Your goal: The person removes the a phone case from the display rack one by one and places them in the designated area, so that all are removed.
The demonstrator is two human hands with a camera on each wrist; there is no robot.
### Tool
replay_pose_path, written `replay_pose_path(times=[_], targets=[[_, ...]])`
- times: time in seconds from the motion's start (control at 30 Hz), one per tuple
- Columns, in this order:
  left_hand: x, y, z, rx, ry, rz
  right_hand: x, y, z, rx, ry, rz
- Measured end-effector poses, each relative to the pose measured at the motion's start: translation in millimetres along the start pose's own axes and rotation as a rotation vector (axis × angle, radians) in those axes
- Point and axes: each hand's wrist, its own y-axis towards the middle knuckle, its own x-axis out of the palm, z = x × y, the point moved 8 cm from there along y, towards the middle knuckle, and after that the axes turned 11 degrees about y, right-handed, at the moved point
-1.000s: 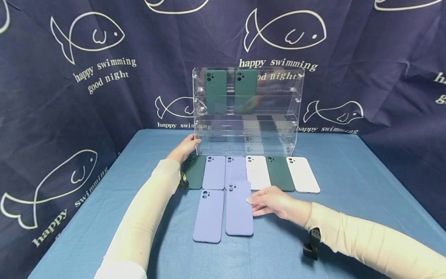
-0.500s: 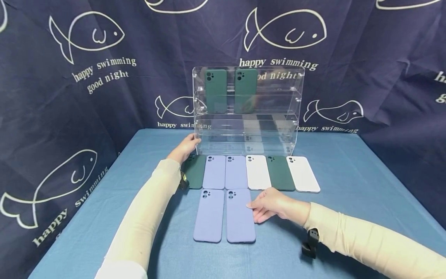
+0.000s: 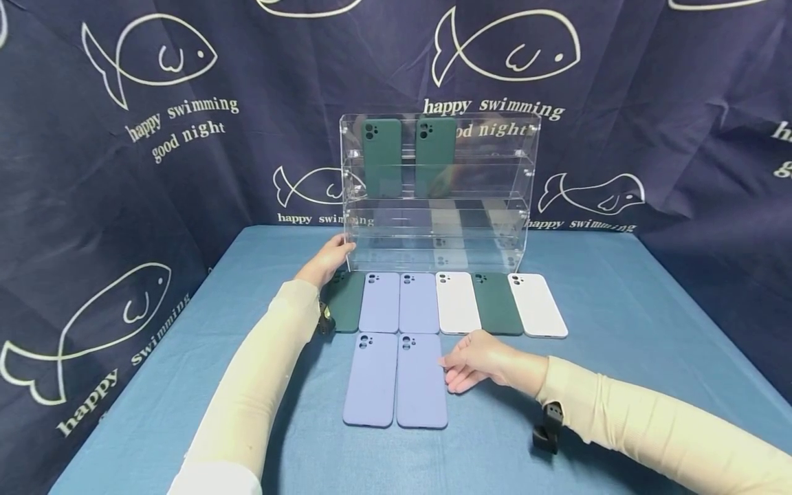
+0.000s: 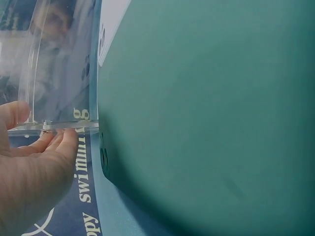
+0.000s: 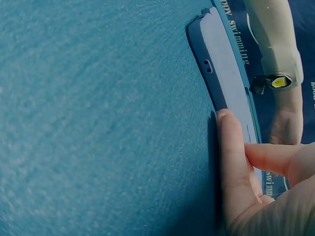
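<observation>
My right hand (image 3: 479,361) holds the right edge of a lavender phone case (image 3: 421,385), thumb over its top and fingers along its side. In the right wrist view, the case (image 5: 221,59) lies on the blue cloth beside the fingers. Flush to its left is a second lavender case (image 3: 371,381). My left hand (image 3: 328,261) grips the lower left side panel of a clear acrylic display stand (image 3: 439,213); the left wrist view shows thumb and fingers on either side of the panel (image 4: 74,126). Two green cases (image 3: 382,148) stand on its top tier.
Before the stand runs a row of phone cases: a green case (image 3: 346,302) under my left wrist, two lavender cases (image 3: 379,302), a white case (image 3: 458,302), a green case (image 3: 497,302) and another white case (image 3: 537,306). A dark fish-print curtain (image 3: 619,103) hangs behind.
My right hand has brought the lavender case down and toward me, off the back row's edge, then slid it left against its neighbour. My left hand stays on the stand.
</observation>
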Motion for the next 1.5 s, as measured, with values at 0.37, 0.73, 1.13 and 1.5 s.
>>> replay_pose_path(times=[0.37, 0.73, 1.13, 1.5], targets=[[0.3, 0.5, -2.4, -0.001, 0.005, 0.002, -5.4, 1.8, -1.6, -0.011, 0.039, -0.005], [0.4, 0.1, -0.7, 0.010, -0.016, -0.013, -8.3, 1.0, -4.9, -0.029, 0.071, -0.054], [-2.3, -1.1, 1.3, 0.003, -0.016, 0.006, -10.1, 0.9, -15.8, -0.079, 0.111, -0.109], [0.3, 0.7, -2.9, -0.017, -0.044, -0.018, -14.4, 2.0, -15.9, -0.088, 0.138, -0.106]])
